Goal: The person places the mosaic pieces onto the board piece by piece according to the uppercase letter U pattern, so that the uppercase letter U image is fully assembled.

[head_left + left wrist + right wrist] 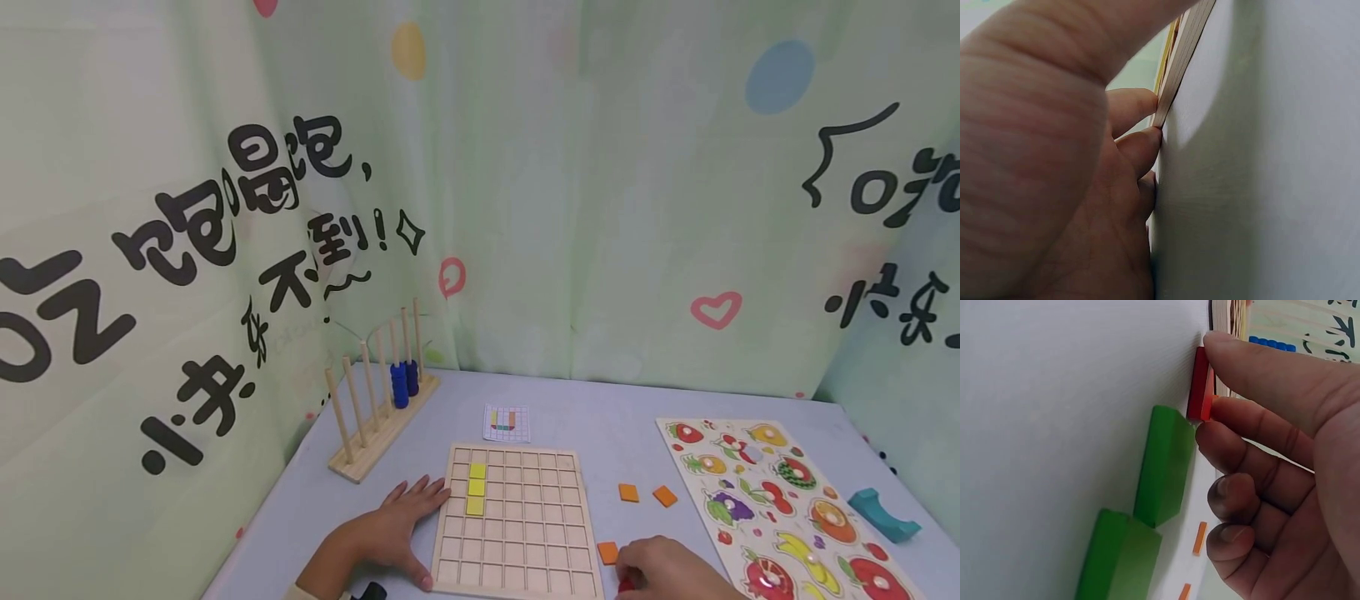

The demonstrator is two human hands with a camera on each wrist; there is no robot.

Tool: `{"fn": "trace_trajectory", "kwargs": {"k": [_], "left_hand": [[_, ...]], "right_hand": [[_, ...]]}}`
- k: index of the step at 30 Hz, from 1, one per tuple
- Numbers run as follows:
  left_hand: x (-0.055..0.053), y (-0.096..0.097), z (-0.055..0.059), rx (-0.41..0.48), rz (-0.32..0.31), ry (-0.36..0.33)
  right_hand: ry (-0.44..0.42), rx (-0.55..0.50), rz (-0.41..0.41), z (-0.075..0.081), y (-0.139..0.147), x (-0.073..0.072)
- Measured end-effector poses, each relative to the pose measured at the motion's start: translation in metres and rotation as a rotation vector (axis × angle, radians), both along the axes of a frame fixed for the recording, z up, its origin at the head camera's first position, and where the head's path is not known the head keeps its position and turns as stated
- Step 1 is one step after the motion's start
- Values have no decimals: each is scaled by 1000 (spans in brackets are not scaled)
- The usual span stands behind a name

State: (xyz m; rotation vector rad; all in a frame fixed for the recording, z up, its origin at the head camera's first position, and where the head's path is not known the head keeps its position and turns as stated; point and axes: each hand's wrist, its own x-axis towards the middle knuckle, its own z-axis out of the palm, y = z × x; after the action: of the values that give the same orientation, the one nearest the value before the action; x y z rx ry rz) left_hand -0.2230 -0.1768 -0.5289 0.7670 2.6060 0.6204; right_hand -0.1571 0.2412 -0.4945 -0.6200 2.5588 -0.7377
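Note:
My left hand (396, 527) lies spread on the table, fingers and thumb touching the left edge of a wooden grid board (527, 525). Three yellow square tiles (476, 487) fill cells in one column at the board's upper left. To the right of the board, my right hand (667, 568) pinches a red square tile (1200, 387) between thumb and fingers, low over the table. Beside it in the right wrist view stand two green tiles (1163, 465), hidden from the head view. An orange tile (607, 552) lies between the board and my right hand.
Two more orange tiles (628, 492) lie farther back. Behind the board is a small pattern card (506, 423). A peg rack (382, 429) with blue beads stands at back left. On the right are a fruit puzzle board (750, 500) and a teal curved block (883, 517).

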Motion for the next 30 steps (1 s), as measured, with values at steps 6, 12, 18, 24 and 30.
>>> {"fn": "trace_trajectory", "kwargs": {"k": [6, 12, 18, 24, 30], "left_hand": [[0, 0, 2, 4, -1, 0], [1, 0, 3, 14, -11, 4], [1, 0, 4, 15, -4, 4], [-1, -1, 1, 18, -7, -2], [-1, -1, -1, 19, -10, 1]], "right_hand": [[-31, -17, -23, 2, -1, 1], [-34, -19, -7, 2, 1, 1], [-8, 20, -13, 3, 0, 1], [139, -20, 108, -2, 4, 1], [148, 23, 100, -2, 7, -1]]}}
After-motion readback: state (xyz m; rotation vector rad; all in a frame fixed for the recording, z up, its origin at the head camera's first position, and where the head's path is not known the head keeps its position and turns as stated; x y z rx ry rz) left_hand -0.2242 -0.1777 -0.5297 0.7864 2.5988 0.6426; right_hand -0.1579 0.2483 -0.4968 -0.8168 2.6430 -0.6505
